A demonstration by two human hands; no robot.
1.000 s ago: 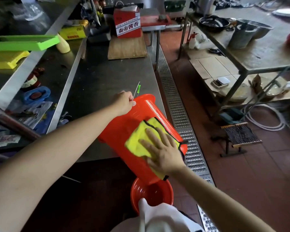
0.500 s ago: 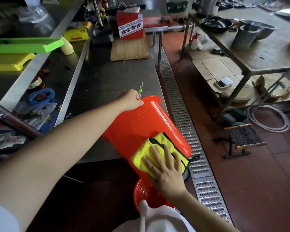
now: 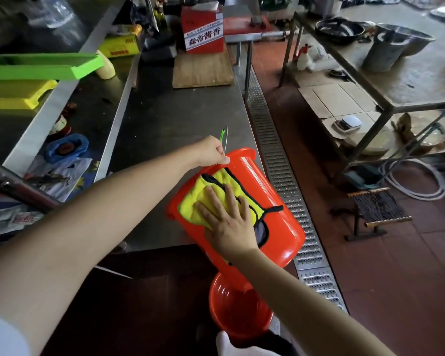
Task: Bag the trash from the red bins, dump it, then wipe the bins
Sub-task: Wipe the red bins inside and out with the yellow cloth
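Held bin: a red bin (image 3: 270, 201) lies tipped on its side over the near edge of the steel counter (image 3: 170, 119), far rim toward the counter, other end out over the floor drain grate (image 3: 280, 170). Which end is the mouth I cannot tell, and nothing of its inside shows.
Second bin: another red bin (image 3: 239, 309) stands upright on the dark floor right below the first; its inside looks bare, though shadow blurs the bottom.
Cloth: a yellow cloth (image 3: 216, 191) with black trim is spread on the tilted bin's upper side.
Other containers: a red carton (image 3: 203, 29) with white label stands on a wooden board (image 3: 203, 73) at the counter's far end; a green tray (image 3: 41, 65) sits over a yellow tray (image 3: 16, 96) on the left shelf; metal pots (image 3: 393, 44) stand on the right-hand table, contents out of sight.
Hard to make out: the clutter of packets on the lower left shelf; a thin green-handled object poking up behind the left hand.
Left hand (image 3: 212, 152): arm stretched forward, fingers curled over the bin's far rim, gripping it.
Right hand (image 3: 226, 219): palm down, fingers straight and spread, pressing the cloth flat against the bin.
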